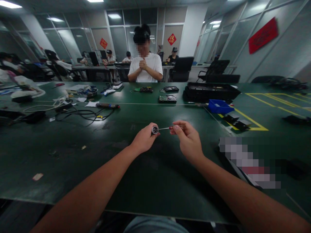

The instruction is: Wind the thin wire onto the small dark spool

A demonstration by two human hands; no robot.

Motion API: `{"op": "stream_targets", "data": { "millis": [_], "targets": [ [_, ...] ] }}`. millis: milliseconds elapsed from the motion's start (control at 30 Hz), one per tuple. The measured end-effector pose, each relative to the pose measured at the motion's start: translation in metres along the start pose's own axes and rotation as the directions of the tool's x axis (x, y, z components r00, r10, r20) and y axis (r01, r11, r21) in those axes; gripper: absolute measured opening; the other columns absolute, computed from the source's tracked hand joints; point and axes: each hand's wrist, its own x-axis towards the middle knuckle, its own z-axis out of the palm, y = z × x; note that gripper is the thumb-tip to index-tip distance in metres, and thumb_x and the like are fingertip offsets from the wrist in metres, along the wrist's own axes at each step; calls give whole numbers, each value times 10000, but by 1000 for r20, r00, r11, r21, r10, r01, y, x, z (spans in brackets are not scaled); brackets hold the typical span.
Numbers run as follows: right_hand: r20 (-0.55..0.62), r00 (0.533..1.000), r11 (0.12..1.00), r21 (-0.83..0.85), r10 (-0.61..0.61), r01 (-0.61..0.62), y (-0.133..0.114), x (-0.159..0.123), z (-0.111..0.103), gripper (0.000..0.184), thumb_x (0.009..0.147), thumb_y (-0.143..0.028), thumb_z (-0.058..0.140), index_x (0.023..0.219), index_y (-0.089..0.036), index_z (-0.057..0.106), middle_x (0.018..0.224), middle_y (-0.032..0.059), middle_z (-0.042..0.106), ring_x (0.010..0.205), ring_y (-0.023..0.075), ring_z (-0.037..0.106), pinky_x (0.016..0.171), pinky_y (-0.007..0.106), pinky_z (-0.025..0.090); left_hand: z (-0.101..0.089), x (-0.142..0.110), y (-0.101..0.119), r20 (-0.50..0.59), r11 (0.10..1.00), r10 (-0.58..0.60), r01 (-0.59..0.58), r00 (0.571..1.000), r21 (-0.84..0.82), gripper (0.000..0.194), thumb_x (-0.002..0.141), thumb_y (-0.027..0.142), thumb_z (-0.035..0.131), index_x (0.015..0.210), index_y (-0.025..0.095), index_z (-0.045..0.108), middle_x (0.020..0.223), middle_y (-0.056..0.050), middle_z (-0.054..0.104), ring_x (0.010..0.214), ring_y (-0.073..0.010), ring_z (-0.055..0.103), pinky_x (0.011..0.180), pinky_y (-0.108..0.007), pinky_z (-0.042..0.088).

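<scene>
Round part (155,130) is in your left hand (145,139), thumb and fingers curled round its side, open end showing toward you. Your right hand (190,142) has a slim screwdriver (171,128) pinched by the handle, fingertips near the red section, grip narrow. Key relation: part lies directly left of your right fingertips, at about the same height in view, gap bridged by the bare shaft. Shaft runs nearly level, tip at the right side of the rim; can't tell if it's inside, touching or just in front. Part's own long axis: can't call it, your left hand hides most of the body. The ring face looks mostly at you, so the shaft seems to cross it rather than line up with it; my read, worth checking. Left hand is the nearer one, already on the part; right reaches it only through the tool. Both are above the green table (136,168). Farther out: pen-shaped tool (107,105) beyond your left hand, circuit board (167,98) ahead, blue bin (220,106) ahead and right, person (145,68) across the table.
</scene>
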Motion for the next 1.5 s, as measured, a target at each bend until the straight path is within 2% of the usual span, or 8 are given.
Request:
{"op": "stream_targets", "data": {
  "millis": [167,267,367,567,1000,1233,1333,1500],
  "targets": [
    [0,980,943,271,200,-193,7,14,-3,247,898,-445,572,892,-201,609,781,18,619,701,161,633,707,363,577,-1,1,0,-2,998,68,-68,998,0,156,883,260,595,1028,225,547,958,-13,636,850,-172,580,736,-286,407],
    [-35,978,937,296,206,-187,8,18,-7,237,898,-434,578,872,-200,600,768,7,599,672,143,609,666,331,563,0,1,0,14,997,70,-70,997,13,151,881,274,604,1015,229,550,955,-12,639,848,-177,582,731,-290,406],
    [-89,991,980,183,100,-83,8,16,-7,229,913,-432,577,924,-205,604,817,13,628,708,146,623,699,332,551,0,0,2,31,998,57,-58,998,4,154,890,289,592,1027,232,548,948,-12,642,837,-177,585,726,-294,413],
    [-33,998,997,-61,-47,45,2,8,-6,240,950,-430,535,987,-202,598,836,27,663,748,168,656,742,359,544,0,-1,4,39,999,49,-49,998,1,172,889,292,592,1045,231,548,937,-13,648,843,-182,593,720,-296,417],
    [-7,993,962,-249,-116,111,-8,3,-5,226,970,-402,505,1007,-202,604,830,42,711,761,190,697,720,351,538,0,-2,2,22,1000,30,-30,999,-4,172,901,315,583,1050,242,537,939,-13,648,836,-191,600,709,-301,412],
    [32,983,796,-583,-180,165,-14,2,-8,329,872,-516,634,760,-208,650,645,9,682,545,155,610,559,300,423,1,-2,-1,44,1000,26,-26,999,14,188,909,324,576,1072,243,529,955,-15,647,844,-190,596,699,-298,399],
    [62,976,778,-594,-211,205,-13,2,-8,313,878,-501,631,772,-206,644,664,9,686,539,147,606,554,293,422,2,-2,-2,57,999,24,-26,998,37,173,911,321,574,1060,245,531,938,-6,645,827,-184,591,689,-294,389],
    [192,950,815,-489,-247,310,-14,-1,-7,145,943,-297,527,1019,-199,602,857,43,703,759,175,670,690,305,482,3,-1,-2,65,998,25,-28,998,53,154,908,302,577,1041,239,532,952,-7,649,848,-179,593,710,-287,398]
  ]
}}
